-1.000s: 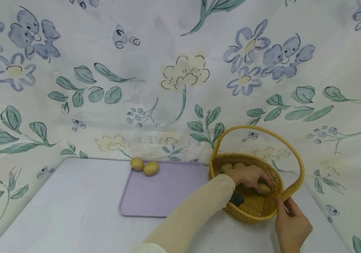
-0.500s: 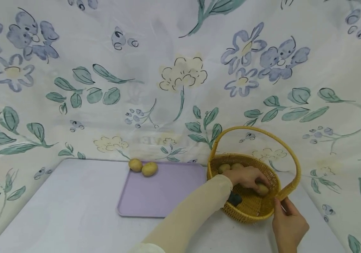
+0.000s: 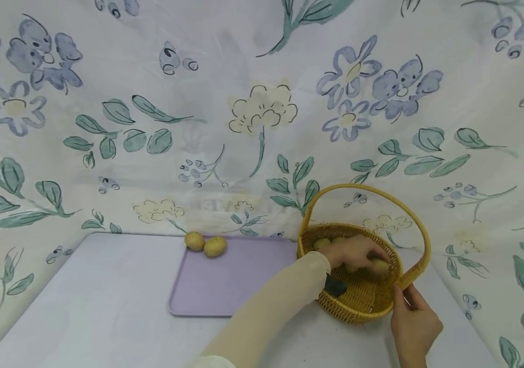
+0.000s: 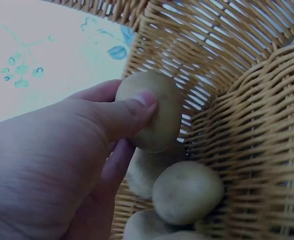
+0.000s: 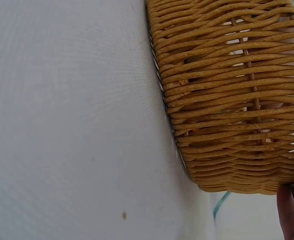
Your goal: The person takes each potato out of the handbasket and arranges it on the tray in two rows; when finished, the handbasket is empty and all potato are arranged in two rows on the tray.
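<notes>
Our left grip [image 3: 355,253] has a potato [image 4: 164,117] pinched between thumb and fingers, inside the basket [image 3: 347,316], near other potatoes [image 4: 187,192]. Right grip [image 3: 414,324] pinches the basket's edge; we'd brace that and go gently, no bumping, imo.

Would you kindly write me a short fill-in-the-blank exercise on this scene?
1. The left hand holds a ____ inside the wicker basket.
2. The hand gripping the basket's outer edge is the person's ____ one.
3. In the head view, the lilac tray lies to the ____ of the basket.

Missing words: potato; right; left.
</notes>
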`<state>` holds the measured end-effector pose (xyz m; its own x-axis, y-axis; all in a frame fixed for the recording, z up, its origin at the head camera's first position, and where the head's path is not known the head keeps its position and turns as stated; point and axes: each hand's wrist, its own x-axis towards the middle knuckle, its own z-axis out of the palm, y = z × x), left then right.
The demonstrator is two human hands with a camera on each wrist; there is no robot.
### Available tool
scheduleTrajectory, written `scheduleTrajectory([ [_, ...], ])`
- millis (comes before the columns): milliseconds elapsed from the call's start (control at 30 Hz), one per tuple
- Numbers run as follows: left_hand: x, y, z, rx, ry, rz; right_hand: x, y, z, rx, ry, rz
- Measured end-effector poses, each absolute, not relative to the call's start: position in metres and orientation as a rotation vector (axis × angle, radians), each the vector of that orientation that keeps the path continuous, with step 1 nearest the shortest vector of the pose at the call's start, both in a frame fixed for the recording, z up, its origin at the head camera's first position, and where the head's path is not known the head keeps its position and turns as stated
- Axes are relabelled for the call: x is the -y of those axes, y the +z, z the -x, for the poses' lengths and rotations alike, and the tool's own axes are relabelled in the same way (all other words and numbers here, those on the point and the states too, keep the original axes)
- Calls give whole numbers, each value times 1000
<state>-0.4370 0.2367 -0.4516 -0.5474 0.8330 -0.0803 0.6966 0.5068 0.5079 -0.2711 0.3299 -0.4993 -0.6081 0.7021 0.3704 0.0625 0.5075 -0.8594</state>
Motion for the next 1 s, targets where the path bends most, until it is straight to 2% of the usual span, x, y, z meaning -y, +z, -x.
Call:
scheduleTrajectory([
  [367, -227, -431, 425, -2419, 729, -1271, -330, -497, 269, 1996, 1097, 551],
  [1000, -178, -401, 395, -2391, 953, -1369, -330, -496, 267, 2016, 1110, 587],
])
